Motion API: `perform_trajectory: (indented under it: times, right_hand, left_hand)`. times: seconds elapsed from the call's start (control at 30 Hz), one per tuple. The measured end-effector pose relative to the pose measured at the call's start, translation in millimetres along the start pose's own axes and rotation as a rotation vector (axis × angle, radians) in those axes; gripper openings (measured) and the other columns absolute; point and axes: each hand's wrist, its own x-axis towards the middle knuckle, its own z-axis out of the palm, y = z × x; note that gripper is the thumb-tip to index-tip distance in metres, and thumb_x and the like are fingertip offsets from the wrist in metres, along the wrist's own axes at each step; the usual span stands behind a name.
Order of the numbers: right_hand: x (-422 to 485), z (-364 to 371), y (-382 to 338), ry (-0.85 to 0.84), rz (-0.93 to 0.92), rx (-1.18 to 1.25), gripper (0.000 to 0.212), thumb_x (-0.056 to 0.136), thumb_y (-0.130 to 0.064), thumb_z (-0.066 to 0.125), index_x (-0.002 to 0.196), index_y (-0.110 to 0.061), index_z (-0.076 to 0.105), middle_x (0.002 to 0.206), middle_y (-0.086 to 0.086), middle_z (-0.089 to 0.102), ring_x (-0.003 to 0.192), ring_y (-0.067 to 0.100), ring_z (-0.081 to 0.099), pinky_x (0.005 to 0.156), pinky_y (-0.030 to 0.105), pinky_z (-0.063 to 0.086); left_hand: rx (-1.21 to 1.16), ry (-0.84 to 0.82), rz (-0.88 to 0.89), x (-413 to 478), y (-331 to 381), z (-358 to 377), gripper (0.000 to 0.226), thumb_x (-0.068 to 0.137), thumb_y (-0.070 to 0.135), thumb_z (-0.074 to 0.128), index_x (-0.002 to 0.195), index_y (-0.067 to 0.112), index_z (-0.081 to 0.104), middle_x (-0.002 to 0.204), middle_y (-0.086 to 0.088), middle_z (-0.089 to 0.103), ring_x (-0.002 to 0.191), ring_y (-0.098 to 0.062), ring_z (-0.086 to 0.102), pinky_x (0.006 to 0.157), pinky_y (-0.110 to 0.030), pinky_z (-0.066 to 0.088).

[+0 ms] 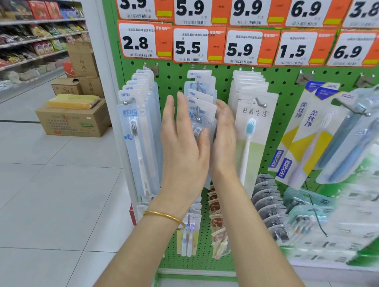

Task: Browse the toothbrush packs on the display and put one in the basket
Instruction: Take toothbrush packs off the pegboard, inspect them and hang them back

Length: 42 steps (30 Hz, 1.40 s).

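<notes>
We are bracketing the middle stack of toothbrush packs point(199, 106), its tabs printed NEW, hanging from a hook on the green pegboard point(282, 87). Our left hand point(184, 147) and right hand point(224, 135) are lying flat against its two sides, fingers straight and curling round nothing, the left thumb resting across the front pack. Price tags point(187, 46) above are reading 2.8, 5.5 and 5.9, the neighbouring white pack point(252, 131) is showing 极简生活, packs further right point(302, 137) are carrying FROG, while our hands are hiding the front pack's lower half and the far right is blurring beyond reading.
</notes>
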Motion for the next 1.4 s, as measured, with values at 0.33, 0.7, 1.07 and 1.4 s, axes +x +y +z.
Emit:
perform_trajectory:
  times: [0.33, 0.7, 1.07, 1.4]
  right_hand:
    - [-29, -9, 7, 0.029, -0.117, -0.089, 0.037, 0.101, -0.020, 0.024, 0.105, -0.045, 0.051, 0.121, -0.016, 0.049, 0.130, 0.021, 0.040, 0.112, 0.044, 0.030]
    - [-78, -35, 23, -0.051, 0.077, -0.140, 0.048, 0.095, -0.038, 0.024, 0.130, -0.015, 0.047, 0.129, -0.021, 0.035, 0.120, -0.020, 0.030, 0.102, 0.003, 0.021]
    - [-143, -104, 8, -0.073, 0.288, -0.118, 0.055, 0.090, -0.046, 0.029, 0.128, -0.017, 0.057, 0.133, -0.015, 0.043, 0.120, -0.021, 0.034, 0.107, 0.010, 0.023]
    - [-183, -165, -5, -0.090, 0.553, 0.164, 0.058, 0.100, -0.046, 0.019, 0.109, -0.014, 0.067, 0.126, -0.004, 0.063, 0.120, 0.005, 0.053, 0.095, 0.025, 0.039]
  left_hand:
    - [0.029, 0.002, 0.020, -11, -3, 3, 0.063, 0.096, 0.022, 0.040, 0.149, 0.008, 0.010, 0.156, -0.014, 0.003, 0.144, -0.016, 0.004, 0.112, -0.011, -0.001]
    - [0.022, 0.007, -0.039, -51, 1, 6, 0.063, 0.098, 0.014, 0.042, 0.150, 0.009, 0.006, 0.158, -0.006, 0.001, 0.144, -0.007, 0.001, 0.113, -0.010, 0.001]
    - [-0.038, -0.034, -0.284, -130, 12, 22, 0.054, 0.097, 0.018, 0.037, 0.148, 0.011, 0.019, 0.154, -0.002, 0.018, 0.137, 0.003, 0.011, 0.114, -0.013, 0.008]
    - [-0.338, -0.263, -0.646, -178, 34, 37, 0.021, 0.098, 0.036, 0.042, 0.087, 0.018, 0.044, 0.076, 0.009, 0.040, 0.059, 0.009, 0.040, 0.059, -0.006, 0.035]
